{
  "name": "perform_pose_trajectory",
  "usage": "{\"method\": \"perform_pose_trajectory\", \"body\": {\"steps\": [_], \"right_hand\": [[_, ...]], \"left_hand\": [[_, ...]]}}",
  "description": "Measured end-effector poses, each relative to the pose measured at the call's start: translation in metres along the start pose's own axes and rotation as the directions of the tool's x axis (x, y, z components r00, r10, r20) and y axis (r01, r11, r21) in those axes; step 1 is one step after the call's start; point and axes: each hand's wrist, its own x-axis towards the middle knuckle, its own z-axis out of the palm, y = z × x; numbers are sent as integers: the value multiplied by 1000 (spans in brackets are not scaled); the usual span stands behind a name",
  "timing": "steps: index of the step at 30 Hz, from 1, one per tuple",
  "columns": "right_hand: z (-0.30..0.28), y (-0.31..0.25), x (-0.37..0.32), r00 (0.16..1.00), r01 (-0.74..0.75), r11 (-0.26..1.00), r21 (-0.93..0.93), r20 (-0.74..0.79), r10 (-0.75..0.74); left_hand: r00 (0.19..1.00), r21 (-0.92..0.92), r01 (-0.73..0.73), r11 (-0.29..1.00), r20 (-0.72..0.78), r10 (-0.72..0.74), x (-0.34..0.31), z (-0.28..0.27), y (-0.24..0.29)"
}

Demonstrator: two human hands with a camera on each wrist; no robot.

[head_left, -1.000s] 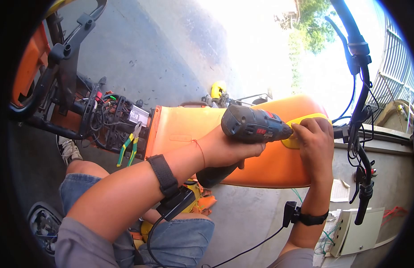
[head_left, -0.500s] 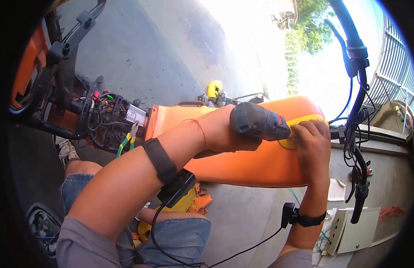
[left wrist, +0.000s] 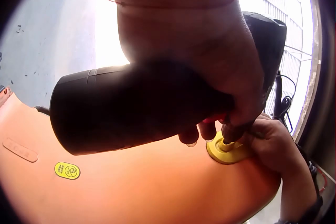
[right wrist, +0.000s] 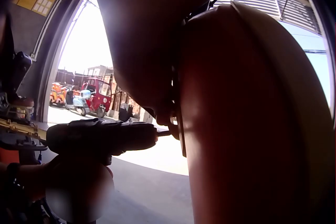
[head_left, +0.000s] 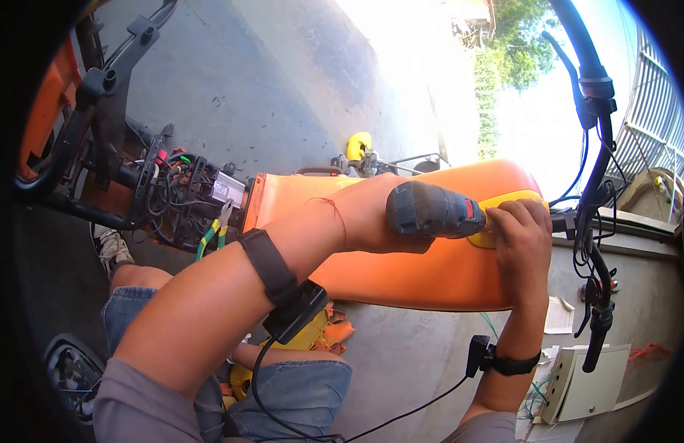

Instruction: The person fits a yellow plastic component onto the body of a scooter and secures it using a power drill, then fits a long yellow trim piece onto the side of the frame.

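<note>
My left hand (head_left: 386,225) grips the dark cordless drill (head_left: 430,210), whose front points right at the yellow piece (head_left: 489,201) on the orange body (head_left: 423,280). In the left wrist view the drill (left wrist: 121,108) hides much of that hand's fingers, above the yellow piece (left wrist: 228,153). My right hand (head_left: 523,240) lies over the yellow piece, its fingers curled and pinching close round the drill bit's tip. From the right wrist view, the bit (right wrist: 164,133) reaches fingertips beside the orange body (right wrist: 236,129). Whatever small thing those fingertips may hold is hidden.
Green-yellow pliers (head_left: 222,221) rest by exposed wiring (head_left: 168,196) at left. Handlebars (head_left: 596,184) with cables stand at right. A pale metal box (head_left: 593,384) is on the floor lower right. A thin cable (head_left: 408,410) hangs between the wrist cameras.
The drill has shifted slightly right, and its handle has swung out of sight beneath my left forearm. My right hand stays at the yellow piece.
</note>
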Motion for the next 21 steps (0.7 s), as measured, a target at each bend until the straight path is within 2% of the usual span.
{"method": "perform_pose_trajectory", "body": {"steps": [2,4,5,6,7,8,9,11,13,15,17,18,20,21], "right_hand": [[0,2,-1,1000,6,1000,0,6,-6],[-3,0,-1,1000,9,1000,0,15,-9],[-4,0,-1,1000,12,1000,0,24,-12],[-4,1,-2,1000,11,1000,0,25,-11],[-6,4,-5,997,-30,998,56,-69,33],[-8,6,-8,983,-62,991,115,-163,81],[-15,9,-14,983,-66,992,112,-163,83],[-39,19,-40,898,-184,978,95,-388,207],[-63,44,-84,788,-323,946,0,-554,269],[-77,69,-131,582,-441,884,159,-699,416],[-88,102,-180,444,-675,732,90,-743,501],[-92,119,-201,437,-683,724,90,-744,505],[-95,140,-233,401,-824,556,109,-582,707],[-97,139,-239,388,-831,545,115,-582,714]], "left_hand": [[1000,59,-11,998,23,10,4,-5,-4],[988,155,-152,976,9,152,7,-9,-5],[988,155,-152,976,11,152,7,-9,-4],[998,-61,37,997,52,-34,4,-14,13],[970,-263,232,937,136,-202,5,-14,23],[974,-335,219,916,133,-185,9,-10,15],[974,-334,218,917,136,-182,9,-8,14],[980,-370,198,908,108,-169,9,-8,13],[977,-369,213,905,109,-185,7,-5,12],[973,-368,229,901,117,-200,5,-1,13],[971,-290,239,927,82,-225,2,0,16],[970,-284,240,928,91,-223,1,0,18],[971,-301,238,923,89,-222,0,0,24],[970,-290,242,926,98,-223,0,2,23]]}}
